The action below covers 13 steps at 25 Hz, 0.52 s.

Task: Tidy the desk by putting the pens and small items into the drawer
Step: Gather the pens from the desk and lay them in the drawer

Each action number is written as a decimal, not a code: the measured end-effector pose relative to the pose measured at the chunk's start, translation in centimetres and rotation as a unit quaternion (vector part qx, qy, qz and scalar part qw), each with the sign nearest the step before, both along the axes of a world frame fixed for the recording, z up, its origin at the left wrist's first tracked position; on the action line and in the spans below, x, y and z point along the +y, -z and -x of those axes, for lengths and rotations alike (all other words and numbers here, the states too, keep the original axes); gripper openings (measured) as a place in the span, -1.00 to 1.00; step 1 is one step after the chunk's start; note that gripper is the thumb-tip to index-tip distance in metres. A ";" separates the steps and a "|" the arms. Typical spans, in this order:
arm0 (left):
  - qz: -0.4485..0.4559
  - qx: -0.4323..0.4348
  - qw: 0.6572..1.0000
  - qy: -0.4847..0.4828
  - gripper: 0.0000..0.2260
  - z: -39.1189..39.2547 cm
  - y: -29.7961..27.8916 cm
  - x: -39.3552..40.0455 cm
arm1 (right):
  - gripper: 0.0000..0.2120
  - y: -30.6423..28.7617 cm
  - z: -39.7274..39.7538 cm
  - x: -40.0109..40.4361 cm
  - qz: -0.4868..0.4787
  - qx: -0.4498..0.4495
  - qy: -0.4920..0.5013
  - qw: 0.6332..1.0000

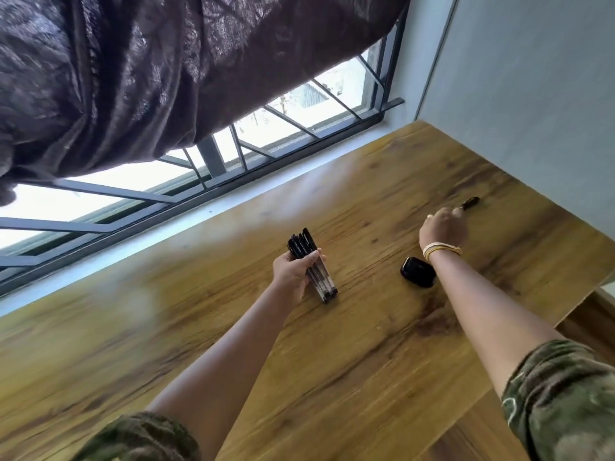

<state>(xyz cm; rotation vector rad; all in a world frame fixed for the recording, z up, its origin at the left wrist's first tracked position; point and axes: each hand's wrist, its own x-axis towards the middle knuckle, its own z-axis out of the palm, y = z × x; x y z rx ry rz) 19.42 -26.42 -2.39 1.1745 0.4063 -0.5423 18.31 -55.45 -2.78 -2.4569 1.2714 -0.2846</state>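
Nearest the camera, two bare forearms reach out from camouflage sleeves (562, 394) over the wooden counter (332, 377). The left hand (293, 274) has its fingers (314, 256) clamped around a bundle of pens (311, 266), dark caps pointing away and clear barrels toward the person, held just above the counter or resting on it; I cannot tell which. To the right, a small black case (417, 271) lies on the counter just beside the right wrist, which wears pale bands (441, 250). Farther out, the right hand (442, 227) stretches toward a small dark item (471, 202), probably another pen, lying near the counter's far right part. The fingers there are curled and seen from behind, so I cannot tell whether they are touching it. Beyond are the barred window (266, 134) and a dark curtain (166, 71).

No drawer is in view. The risks I see: the loosely fanned pens could slip from the left hand, the reaching fingers could nudge the dark item away, and the forearm could brush the black case.
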 end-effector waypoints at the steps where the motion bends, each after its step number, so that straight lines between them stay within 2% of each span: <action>1: -0.001 -0.003 1.000 -0.002 -0.77 0.0 0.0 0.1 | -0.66 0.0 0.2 0.2 -0.003 -0.013 0.016 1.000; 3: -0.001 -0.006 1.000 -0.005 -0.74 0.2 -0.2 0.2 | -0.71 -0.6 0.9 0.7 -0.012 -0.039 0.053 0.998; 7: 0.017 -0.002 1.000 -0.008 -0.72 0.8 -0.7 0.3 | -0.70 -2.4 1.8 2.3 -0.108 -0.061 0.093 0.988; 9: 0.038 0.017 0.999 -0.031 -0.72 1.1 -1.0 0.6 | -0.71 -3.6 2.1 4.4 -0.131 -0.067 0.034 0.989; 13: 0.071 0.039 0.995 -0.065 -0.69 2.1 -1.2 1.8 | -0.81 -5.2 3.4 12.0 -0.147 -0.083 -0.190 0.967</action>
